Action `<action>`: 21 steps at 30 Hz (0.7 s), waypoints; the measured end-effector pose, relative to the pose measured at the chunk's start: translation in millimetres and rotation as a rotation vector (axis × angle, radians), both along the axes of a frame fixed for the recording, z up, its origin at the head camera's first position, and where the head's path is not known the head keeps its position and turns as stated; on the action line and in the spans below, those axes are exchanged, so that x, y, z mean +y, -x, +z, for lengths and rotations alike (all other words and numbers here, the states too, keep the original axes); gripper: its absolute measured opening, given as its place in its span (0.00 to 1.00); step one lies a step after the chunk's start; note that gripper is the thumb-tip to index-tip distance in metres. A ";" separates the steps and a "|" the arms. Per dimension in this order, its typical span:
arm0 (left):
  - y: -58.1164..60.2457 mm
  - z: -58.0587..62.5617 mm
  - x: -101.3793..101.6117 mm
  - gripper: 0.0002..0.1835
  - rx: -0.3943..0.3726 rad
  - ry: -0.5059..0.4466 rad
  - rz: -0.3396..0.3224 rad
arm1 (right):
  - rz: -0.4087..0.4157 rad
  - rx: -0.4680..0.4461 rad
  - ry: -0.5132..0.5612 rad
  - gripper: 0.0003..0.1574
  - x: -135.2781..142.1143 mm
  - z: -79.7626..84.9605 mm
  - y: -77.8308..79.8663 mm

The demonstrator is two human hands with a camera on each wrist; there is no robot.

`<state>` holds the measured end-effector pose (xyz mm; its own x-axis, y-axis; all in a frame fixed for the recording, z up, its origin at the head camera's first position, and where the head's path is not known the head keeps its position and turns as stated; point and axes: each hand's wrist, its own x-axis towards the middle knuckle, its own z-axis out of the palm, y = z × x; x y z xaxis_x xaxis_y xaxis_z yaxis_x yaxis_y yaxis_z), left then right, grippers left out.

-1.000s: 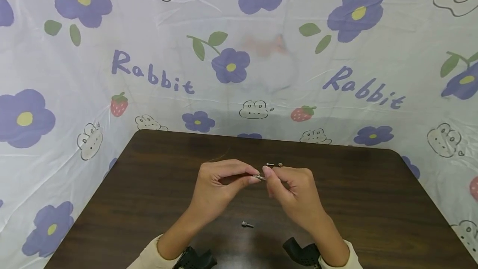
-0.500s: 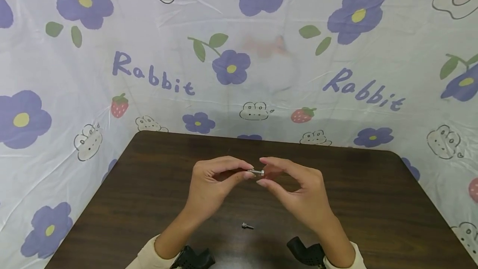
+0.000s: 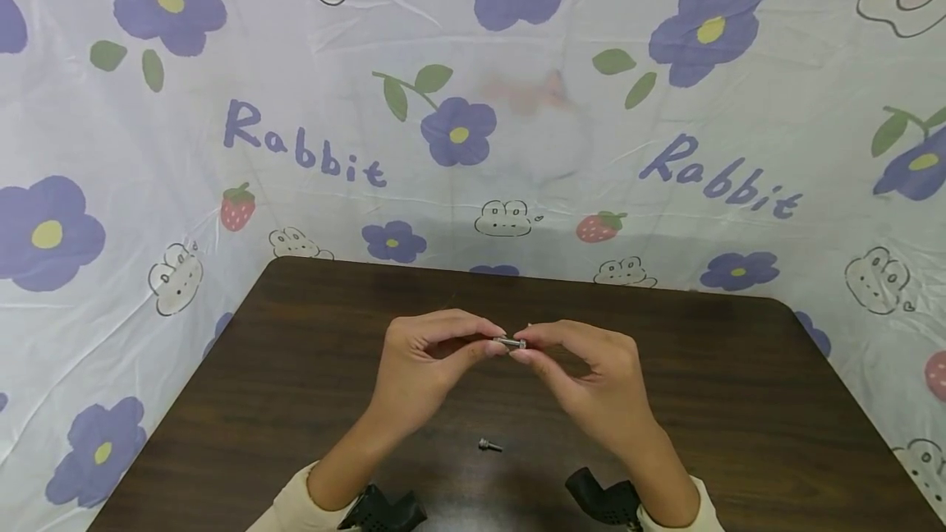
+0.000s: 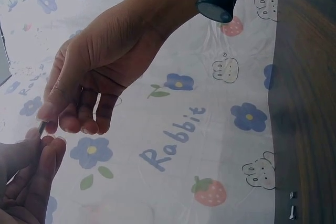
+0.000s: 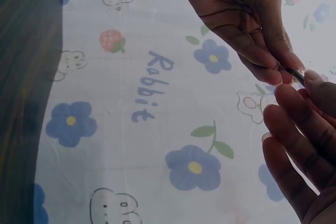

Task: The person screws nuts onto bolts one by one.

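There's the slim silver metal bolt (image 3: pixel 510 343), axis crosswise, fingers of the left hand (image 3: pixel 410 376) pinching its shank, those of the right hand (image 3: pixel 613 388) gripping its head, equally near, a short silver metal screw (image 3: pixel 489 446) lying wearer-side of it on the dark-brown wooden surface (image 3: pixel 739 401).

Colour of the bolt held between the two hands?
Silver-grey; the bolt shows best in the head view.

Held bolt (image 3: pixel 512 343) in shiny metal, loose bolt (image 3: pixel 490 446) likewise, semi-gloss wood-grain tabletop (image 3: pixel 296 384), creased cloth backdrop (image 3: pixel 310 72), matt plastic-looking wrist mounts (image 3: pixel 602 501)
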<state>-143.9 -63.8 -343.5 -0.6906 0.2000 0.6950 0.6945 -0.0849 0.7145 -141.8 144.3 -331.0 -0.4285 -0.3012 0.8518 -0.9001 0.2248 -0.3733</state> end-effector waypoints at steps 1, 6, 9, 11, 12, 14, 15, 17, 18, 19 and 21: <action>0.0 0.4 0.1 0.07 0.003 0.003 0.001 | -0.007 -0.003 -0.005 0.13 0.0 0.0 -0.3; -0.5 1.5 0.6 0.07 0.019 0.018 0.007 | -0.042 -0.016 -0.039 0.17 -0.2 -0.6 -1.8; -0.8 0.9 0.9 0.07 0.028 0.020 0.009 | -0.046 -0.027 -0.051 0.17 -0.8 -1.7 -1.8; -0.8 0.8 1.3 0.07 0.032 0.018 0.008 | -0.046 -0.034 -0.055 0.17 -1.0 -2.0 -1.6; -0.7 0.8 1.5 0.07 0.034 0.014 0.006 | -0.047 -0.035 -0.057 0.17 -1.1 -2.1 -1.6; -0.5 1.1 2.0 0.06 0.039 0.009 0.001 | -0.049 -0.040 -0.063 0.17 -1.1 -2.3 -1.5; -0.4 1.3 2.3 0.06 0.040 0.006 -0.001 | -0.051 -0.043 -0.068 0.17 -1.1 -2.3 -1.5; -0.2 1.6 2.7 0.06 0.045 0.005 -0.003 | -0.051 -0.048 -0.075 0.17 -1.0 -2.7 -1.2; -0.1 1.6 2.8 0.06 0.045 0.005 -0.006 | -0.053 -0.048 -0.078 0.17 -0.9 -2.9 -1.2; -0.1 1.4 2.9 0.06 0.044 0.007 -0.007 | -0.056 -0.050 -0.082 0.18 -0.8 -3.1 -1.3; -0.2 1.0 3.0 0.06 0.041 0.012 -0.009 | -0.055 -0.057 -0.088 0.18 -0.9 -3.5 -1.5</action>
